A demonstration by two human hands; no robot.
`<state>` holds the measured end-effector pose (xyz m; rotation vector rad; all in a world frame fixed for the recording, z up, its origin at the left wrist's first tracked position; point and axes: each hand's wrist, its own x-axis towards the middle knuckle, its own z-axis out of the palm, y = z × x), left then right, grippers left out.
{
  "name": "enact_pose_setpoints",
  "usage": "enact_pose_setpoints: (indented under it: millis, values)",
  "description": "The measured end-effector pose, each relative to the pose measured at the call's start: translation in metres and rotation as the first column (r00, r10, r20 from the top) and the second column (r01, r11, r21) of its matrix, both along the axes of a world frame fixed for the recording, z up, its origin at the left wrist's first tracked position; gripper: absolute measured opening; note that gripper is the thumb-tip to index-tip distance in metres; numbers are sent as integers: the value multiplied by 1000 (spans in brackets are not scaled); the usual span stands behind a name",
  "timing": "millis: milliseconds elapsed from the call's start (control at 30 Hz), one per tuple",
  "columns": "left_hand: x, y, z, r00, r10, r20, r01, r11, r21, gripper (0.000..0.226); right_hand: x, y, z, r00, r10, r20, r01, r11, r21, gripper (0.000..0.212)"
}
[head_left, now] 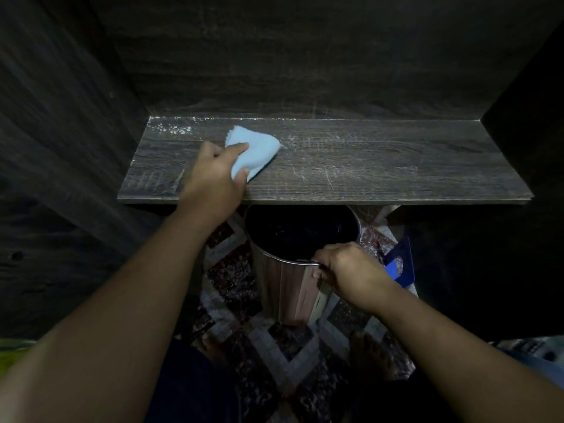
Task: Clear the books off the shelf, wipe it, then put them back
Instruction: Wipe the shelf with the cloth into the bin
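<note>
A dark wood-grain shelf (381, 166) runs across the middle of the view, streaked with pale dust along its back edge and centre. No books stand on it. My left hand (213, 175) presses a crumpled light blue cloth (258, 151) onto the left part of the shelf, fingers closed over it. My right hand (348, 271) grips the near rim of a shiny metal bin (287, 288), which is held just below the shelf's front edge with its dark opening facing up.
Dark wooden panels close in the shelf at the back and on both sides. A patterned tiled floor (274, 346) lies below. A blue object (399, 264) sits by the bin's right side. My bare feet show near the bottom.
</note>
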<state>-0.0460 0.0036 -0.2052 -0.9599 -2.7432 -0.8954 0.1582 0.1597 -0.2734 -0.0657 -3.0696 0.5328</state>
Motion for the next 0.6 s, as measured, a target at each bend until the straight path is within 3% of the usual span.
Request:
enact_pose_setpoints:
  millis: [167, 433, 500, 600]
  values:
    - [12, 24, -10, 986, -165, 15, 165, 983, -82, 45, 2, 5, 1, 1000, -21, 15, 21, 1000, 4, 4]
    - [13, 22, 23, 820, -444, 362, 528, 830, -177, 49, 6, 7, 7, 999, -13, 47, 12, 1000, 17, 11]
    - [10, 18, 28, 824, -428, 371, 511, 844, -162, 48, 7, 7, 8, 999, -13, 48, 13, 1000, 3, 9]
    - [7, 16, 24, 904, -360, 230, 378, 925, -38, 45, 5, 7, 8, 999, -31, 42, 32, 999, -26, 8]
